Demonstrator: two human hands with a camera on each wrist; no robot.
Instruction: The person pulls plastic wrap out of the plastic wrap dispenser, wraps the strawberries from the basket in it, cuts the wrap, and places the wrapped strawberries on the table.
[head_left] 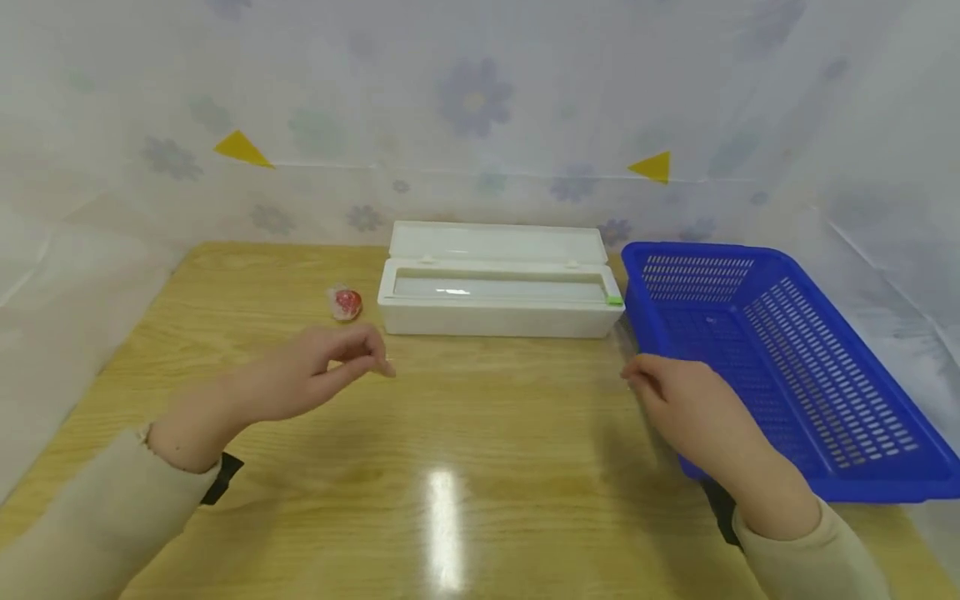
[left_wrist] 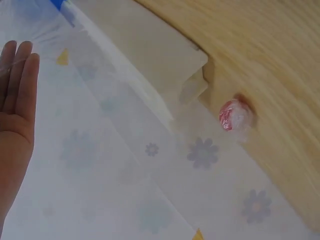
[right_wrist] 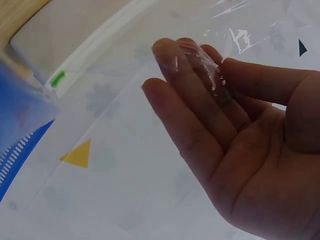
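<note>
A sheet of clear plastic wrap [right_wrist: 242, 42] stretches between the two hands, seen mostly by its glints. My right hand [head_left: 697, 408] pinches one edge between thumb and fingers, beside the basket. On the other side, my left hand [head_left: 300, 375] pinches the film with thumb and forefinger; its other fingers show fairly straight in the left wrist view. Behind the hands stands a white wrap dispenser box [head_left: 498, 321], its lid [head_left: 495, 242] raised and a green slider [head_left: 614, 301] at its right end. A small red round item in clear wrap [head_left: 346, 304] lies left of the box.
To the right, a blue plastic basket [head_left: 825, 490] with slotted walls stands close against the dispenser's end. The wooden table [head_left: 375, 517] ends at a flowered white curtain [head_left: 480, 100] with two yellow tape pieces on it.
</note>
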